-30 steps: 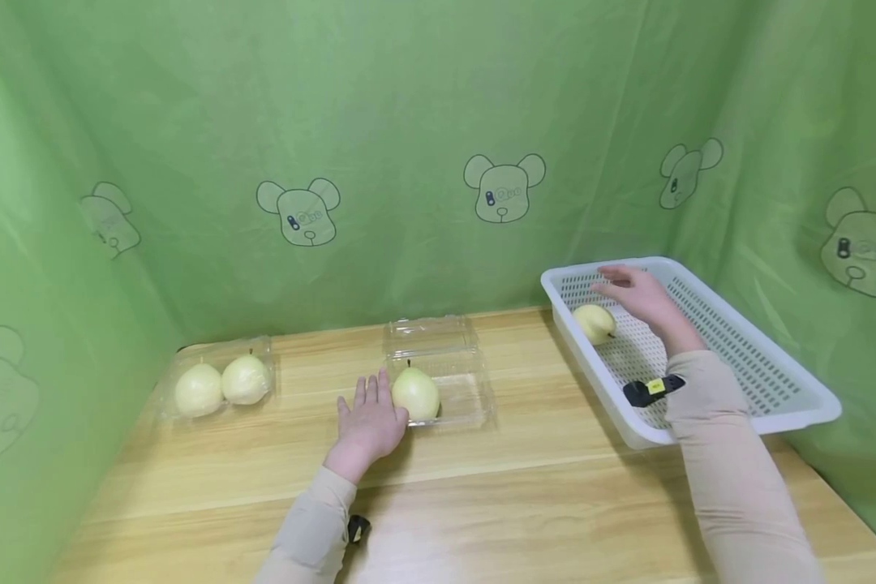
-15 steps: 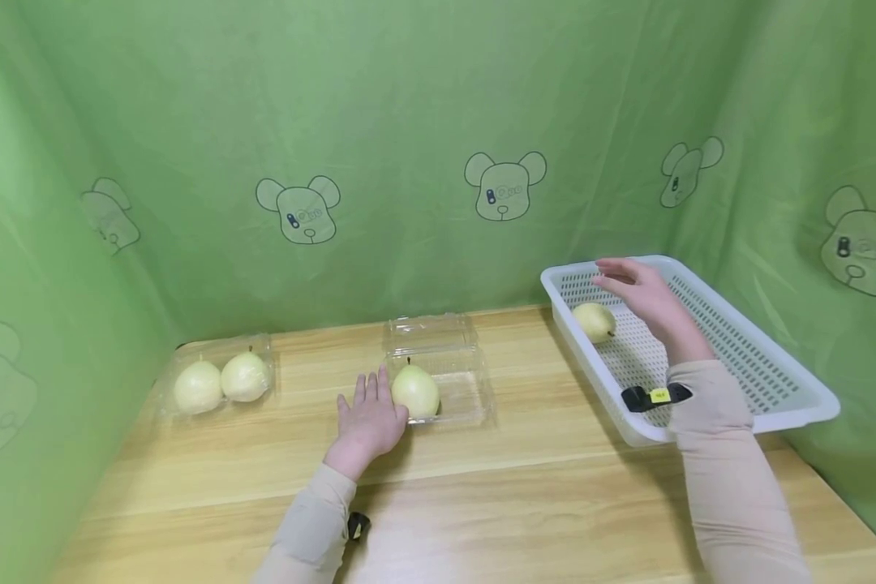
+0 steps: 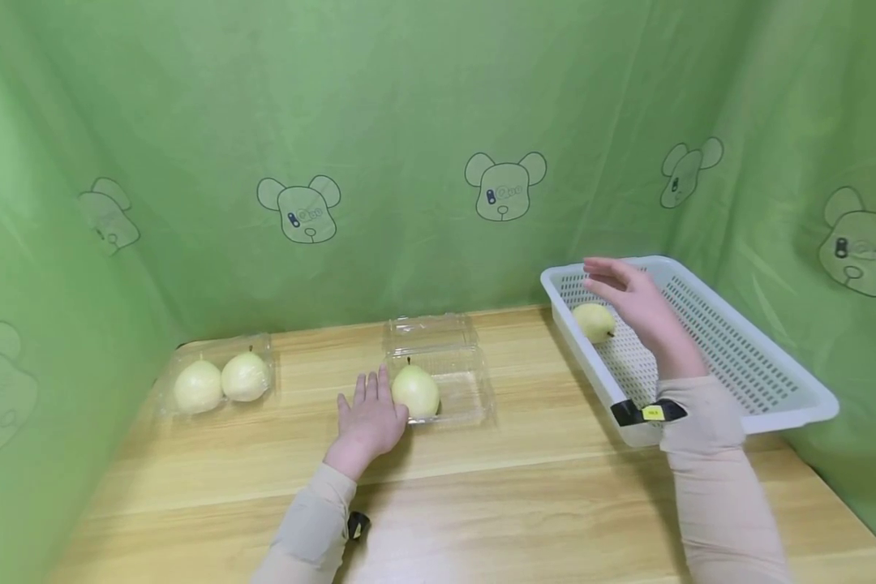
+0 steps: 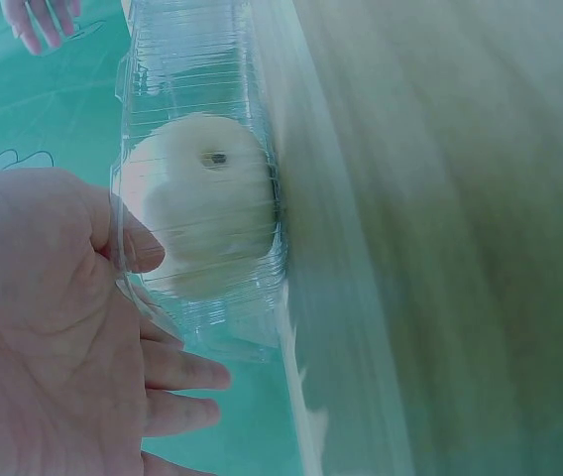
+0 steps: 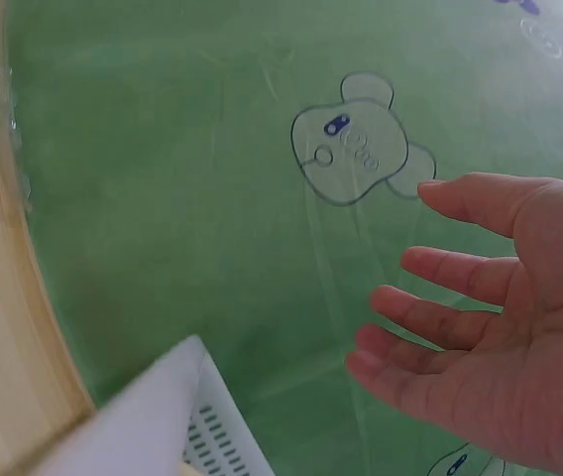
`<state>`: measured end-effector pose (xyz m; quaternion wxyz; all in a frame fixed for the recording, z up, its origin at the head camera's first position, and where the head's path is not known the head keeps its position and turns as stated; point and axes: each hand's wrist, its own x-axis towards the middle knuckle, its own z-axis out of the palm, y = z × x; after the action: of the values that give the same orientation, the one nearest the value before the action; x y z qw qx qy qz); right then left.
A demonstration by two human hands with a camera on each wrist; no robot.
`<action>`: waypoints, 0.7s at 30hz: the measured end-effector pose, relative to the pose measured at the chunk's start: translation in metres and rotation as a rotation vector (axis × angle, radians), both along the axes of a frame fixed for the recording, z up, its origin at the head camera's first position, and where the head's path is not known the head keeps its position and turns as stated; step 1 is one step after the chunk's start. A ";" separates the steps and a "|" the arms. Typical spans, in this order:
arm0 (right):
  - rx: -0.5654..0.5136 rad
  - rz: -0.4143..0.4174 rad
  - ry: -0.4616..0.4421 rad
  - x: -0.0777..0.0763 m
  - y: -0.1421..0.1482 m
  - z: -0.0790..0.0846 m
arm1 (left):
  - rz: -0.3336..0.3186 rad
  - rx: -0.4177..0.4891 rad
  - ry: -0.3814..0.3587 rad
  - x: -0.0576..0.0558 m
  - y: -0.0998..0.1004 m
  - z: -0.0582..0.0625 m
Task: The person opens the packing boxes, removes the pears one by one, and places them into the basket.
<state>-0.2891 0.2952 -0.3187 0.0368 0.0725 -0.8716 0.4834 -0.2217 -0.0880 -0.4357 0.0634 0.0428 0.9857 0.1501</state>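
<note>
Likely at fetching step: resting straight-fingered left hand (image 3: 371,422), gripping nothing, against clear container (image 3: 463,396) with one pear (image 3: 416,392) inside, hovering empty, loosely curved right hand (image 3: 642,312) above basket (image 3: 745,357) near second pear (image 3: 591,323), next probably calling for lowering and grasping.

The left forearm (image 3: 305,523) stretches forward, the left hand (image 3: 371,423) back uppermost with straight fingers slightly parted. The right forearm (image 3: 719,487) angles inward, the right hand (image 3: 641,308) held in the air, fingers gently bent, thumb apart from them.
</note>
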 end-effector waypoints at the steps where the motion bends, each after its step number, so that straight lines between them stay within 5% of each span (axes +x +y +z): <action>1: -0.004 0.002 0.005 0.001 -0.002 0.000 | 0.000 0.001 0.001 0.000 0.000 0.000; 21: -0.035 0.075 0.128 0.029 -0.039 -0.009 | 0.000 0.013 0.001 0.001 0.001 -0.001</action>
<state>-0.2596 0.2557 -0.3281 0.0754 0.1351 -0.8556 0.4940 -0.2210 -0.0872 -0.4363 0.0626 0.0432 0.9847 0.1566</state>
